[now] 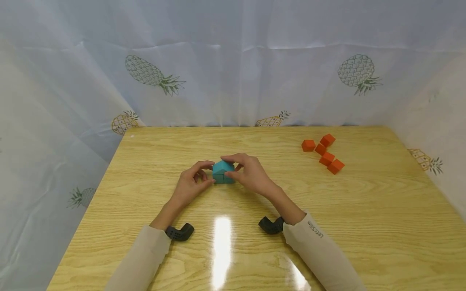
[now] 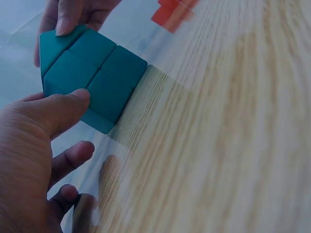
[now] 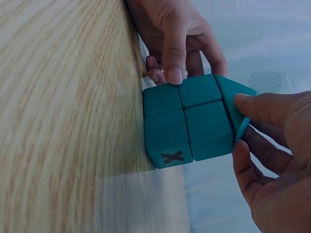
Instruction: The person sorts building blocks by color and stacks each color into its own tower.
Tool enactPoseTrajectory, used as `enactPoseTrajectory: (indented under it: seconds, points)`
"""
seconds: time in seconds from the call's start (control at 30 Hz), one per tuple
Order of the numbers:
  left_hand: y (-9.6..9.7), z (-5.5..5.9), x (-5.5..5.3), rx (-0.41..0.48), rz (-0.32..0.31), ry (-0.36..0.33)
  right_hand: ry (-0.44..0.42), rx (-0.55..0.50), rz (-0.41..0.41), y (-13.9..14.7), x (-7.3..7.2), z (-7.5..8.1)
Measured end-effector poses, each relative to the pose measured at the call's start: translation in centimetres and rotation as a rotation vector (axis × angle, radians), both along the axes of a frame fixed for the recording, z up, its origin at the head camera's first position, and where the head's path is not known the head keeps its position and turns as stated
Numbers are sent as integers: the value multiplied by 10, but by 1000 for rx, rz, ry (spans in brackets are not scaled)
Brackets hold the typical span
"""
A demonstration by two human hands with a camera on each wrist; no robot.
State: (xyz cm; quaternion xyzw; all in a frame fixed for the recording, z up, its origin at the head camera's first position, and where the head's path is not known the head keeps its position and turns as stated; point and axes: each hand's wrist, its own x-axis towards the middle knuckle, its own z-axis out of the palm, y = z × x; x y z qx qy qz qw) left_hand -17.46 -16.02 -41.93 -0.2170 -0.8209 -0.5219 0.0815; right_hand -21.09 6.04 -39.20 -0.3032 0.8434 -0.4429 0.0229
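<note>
Teal cubes (image 1: 219, 178) stand stacked two by two on the wooden table, their faces meeting at thin seams. A teal wedge-shaped block (image 3: 227, 91) lies along the top of the stack like a roof. My left hand (image 1: 190, 184) pinches the stack from its left side, thumb on the near face, far-side fingertips partly hidden. From the right, my right hand (image 1: 252, 173) holds the wedge block between thumb and fingers, over the upper cubes. One lower cube (image 3: 167, 131) carries a dark X mark on its side in the right wrist view.
Several orange-red blocks, among them one nearer block (image 1: 335, 166) and one at the left (image 1: 308, 145), lie loosely grouped at the back right of the table (image 1: 164, 147). A pineapple-print curtain (image 1: 225, 89) hangs behind. Black curved pieces (image 1: 181, 232) sit at both wrists.
</note>
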Motion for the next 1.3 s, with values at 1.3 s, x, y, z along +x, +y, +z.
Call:
enactPoseTrajectory:
  seconds: [1.3]
  points:
    - [1,3,1,-19,1,-15,22,42,10,0,1,2]
